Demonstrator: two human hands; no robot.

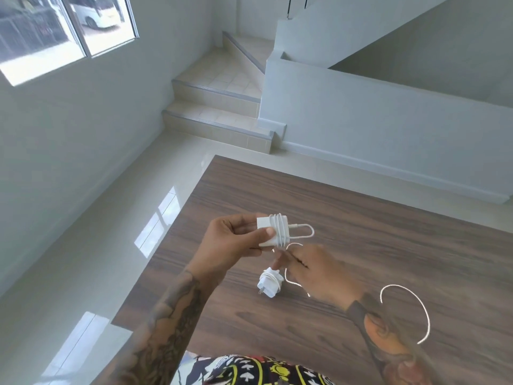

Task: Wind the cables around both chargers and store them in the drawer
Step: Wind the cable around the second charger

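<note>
My left hand (236,237) holds a white charger (270,231) above the wooden table (361,232), with a few turns of white cable around its body. My right hand (319,273), blurred, pinches the loose white cable (410,304) just below the charger; the free end curves off to the right past my forearm. A second white charger (269,284), its cable wound around it, lies on the table below my hands. No drawer is in view.
The table's left edge drops to a glossy tiled floor (97,245). Tiled steps (216,107) and a low white stair wall (361,115) stand beyond the table. A window (69,23) is at the upper left.
</note>
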